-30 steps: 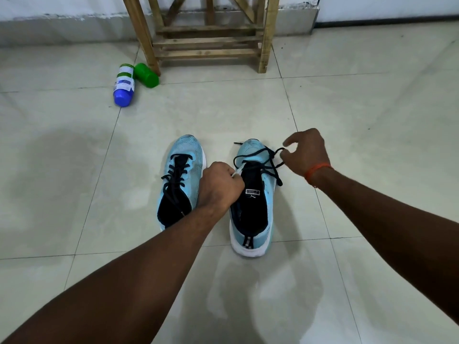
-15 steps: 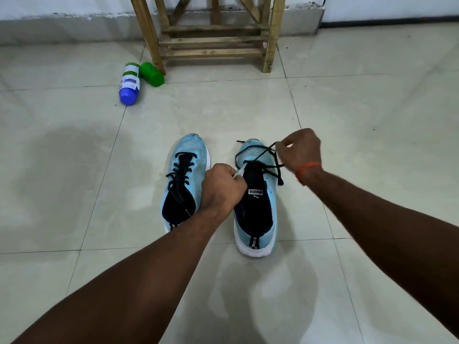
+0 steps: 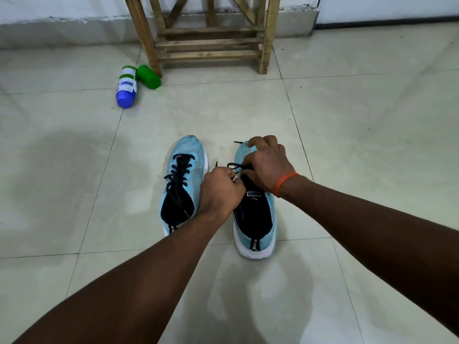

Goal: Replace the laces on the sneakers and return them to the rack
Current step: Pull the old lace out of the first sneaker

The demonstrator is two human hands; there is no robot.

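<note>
**A:** Sneakers (image 3: 183, 184) and rack (image 3: 211, 43): where?

**B:** The rack is far, at the wall. The pair sits nearer on the floor, side by side.

**A:** Hands?

**B:** Both are at the right sneaker (image 3: 258, 219). The left hand (image 3: 221, 192) is curled, pinching a pale tip (image 3: 237, 176), perhaps the lace's end. The right hand (image 3: 268, 167) pinches the black lace (image 3: 234, 166).

**A:** Step?

**B:** Working the lace through the eyelets, I judge. Next, a steady pull on the strand, keeping the shoe flat.

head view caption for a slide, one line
Left hand and right hand work the laces on one sneaker; wooden rack behind.
</note>
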